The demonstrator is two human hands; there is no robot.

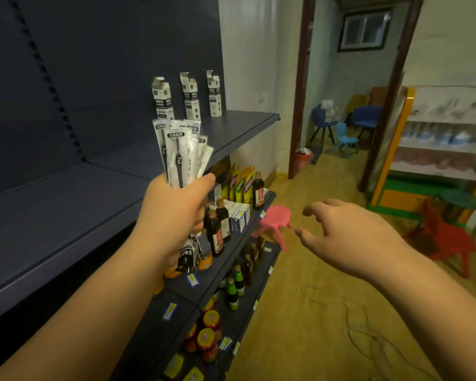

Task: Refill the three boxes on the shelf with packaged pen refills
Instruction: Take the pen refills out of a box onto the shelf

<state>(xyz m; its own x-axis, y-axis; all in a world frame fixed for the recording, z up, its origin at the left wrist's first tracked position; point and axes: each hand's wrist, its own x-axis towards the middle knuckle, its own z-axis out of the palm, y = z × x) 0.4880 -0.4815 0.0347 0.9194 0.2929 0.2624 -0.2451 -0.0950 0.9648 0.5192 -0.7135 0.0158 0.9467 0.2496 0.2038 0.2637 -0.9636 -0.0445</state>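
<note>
A: Left hand (173, 213), near centre: fingers and thumb clenched round a bundle of clear-and-white packaged pen refills (180, 154), held upright so the packets fan out above the fist.

B: And below the fist?

A: The black-and-white printed lower ends of the packets stick out beneath the palm, in front of the bottles.

B: Right hand (349, 232)?

A: Raised over the yellowish floor to the right, grasping nothing; fingers loosely curved and spread (thumb pointing left).

B: The boxes?

A: Three tall, narrow white-and-black cardboard boxes stand upright in a row on the dark blue metal shelf (239, 127), toward its far right end, top flaps open: left box (162, 99), middle box (190, 96), right box (214, 93). The bundle's tips overlap the bottom of the left box in this view; whether they touch cannot be told.

B: Beneath that shelf?

A: Dark brown sauce bottles (217, 229), green glass bottles (232, 294) and red-lidded jars (208, 342) on lower tiers. A pink plastic stool (276, 218) stands on the floor just right of them.
</note>
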